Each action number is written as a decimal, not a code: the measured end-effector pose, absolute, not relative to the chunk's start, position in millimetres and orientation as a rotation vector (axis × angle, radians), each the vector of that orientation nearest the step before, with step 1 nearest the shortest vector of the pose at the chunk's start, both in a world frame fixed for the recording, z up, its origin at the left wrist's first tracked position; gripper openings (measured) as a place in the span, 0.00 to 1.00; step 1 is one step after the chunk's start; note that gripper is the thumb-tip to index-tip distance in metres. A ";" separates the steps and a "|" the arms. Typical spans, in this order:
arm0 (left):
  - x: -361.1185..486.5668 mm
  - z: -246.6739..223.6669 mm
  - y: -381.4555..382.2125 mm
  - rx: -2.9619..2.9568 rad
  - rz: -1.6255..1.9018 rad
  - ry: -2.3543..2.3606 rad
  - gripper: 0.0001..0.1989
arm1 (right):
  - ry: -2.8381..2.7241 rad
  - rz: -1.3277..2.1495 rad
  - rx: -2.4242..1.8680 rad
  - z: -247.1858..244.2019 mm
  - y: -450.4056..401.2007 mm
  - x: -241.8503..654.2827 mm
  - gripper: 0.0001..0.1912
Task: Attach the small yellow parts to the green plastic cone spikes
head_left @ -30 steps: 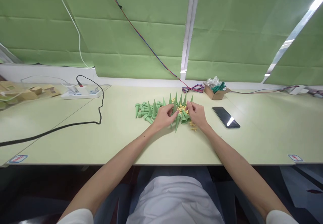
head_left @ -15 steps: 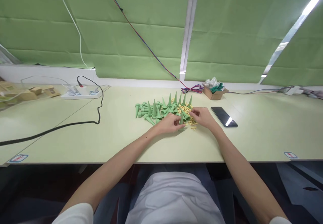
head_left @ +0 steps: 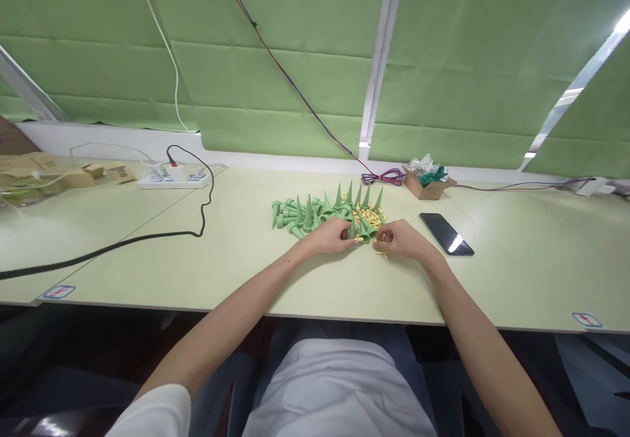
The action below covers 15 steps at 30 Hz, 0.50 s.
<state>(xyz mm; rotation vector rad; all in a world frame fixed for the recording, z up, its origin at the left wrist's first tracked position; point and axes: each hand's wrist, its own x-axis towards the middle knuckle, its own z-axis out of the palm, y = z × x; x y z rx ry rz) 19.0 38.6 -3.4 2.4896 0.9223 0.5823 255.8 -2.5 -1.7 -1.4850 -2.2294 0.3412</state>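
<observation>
A green plastic cone spike (head_left: 351, 231) stands point up between the thumb and fingers of my left hand (head_left: 331, 236). Just right of it, my right hand (head_left: 399, 239) has its fingertips pinched together low over the table, among small yellow plastic pieces (head_left: 369, 217). What those fingertips hold, if anything, is too small to make out. Beyond and left of my hands lies a heap of green cone spikes (head_left: 295, 217), some lying on their sides and several standing upright. One loose spike (head_left: 365, 228) lies between my two hands.
To the right lies a black phone (head_left: 447, 233). Behind it is a small cardboard box (head_left: 427, 187) with clear plastic and green material, beside coiled wires (head_left: 386, 176). A power strip (head_left: 174, 179) with a black cable (head_left: 147, 236) occupies the left side of the table (head_left: 236, 260).
My right hand has drawn back from the yellow heap toward the table's front, fingertips near a few stray pieces. My left hand stays around the green spike. The view has shifted slightly.
</observation>
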 end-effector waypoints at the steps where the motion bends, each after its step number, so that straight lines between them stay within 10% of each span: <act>1: 19.3 -3.8 38.6 2.494 0.585 0.935 0.13 | -2.242 0.342 -1.498 -1.8 -3.0 255.3 0.07; 15: 31.6 0.2 25.8 2.380 1.085 1.081 0.23 | -2.249 0.389 -1.431 -0.9 -4.0 249.5 0.06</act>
